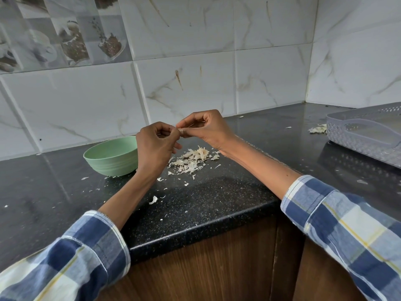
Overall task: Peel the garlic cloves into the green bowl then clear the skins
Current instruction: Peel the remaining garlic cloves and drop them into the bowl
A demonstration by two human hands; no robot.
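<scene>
My left hand (155, 144) and my right hand (206, 127) meet in the air above the black counter, fingertips pinched together on a small garlic clove (181, 131) that is mostly hidden by the fingers. The green bowl (111, 156) stands on the counter just left of my left hand; its inside is not visible from here. A pile of pale garlic skins (194, 158) lies on the counter right under my hands, with loose flakes scattered toward the front edge, one larger flake (153, 199) among them.
A grey perforated plastic tray (366, 135) sits at the far right, with a few more skins (318, 128) beside it. The tiled wall runs behind the black counter (217, 205), whose front edge drops to wooden cabinets.
</scene>
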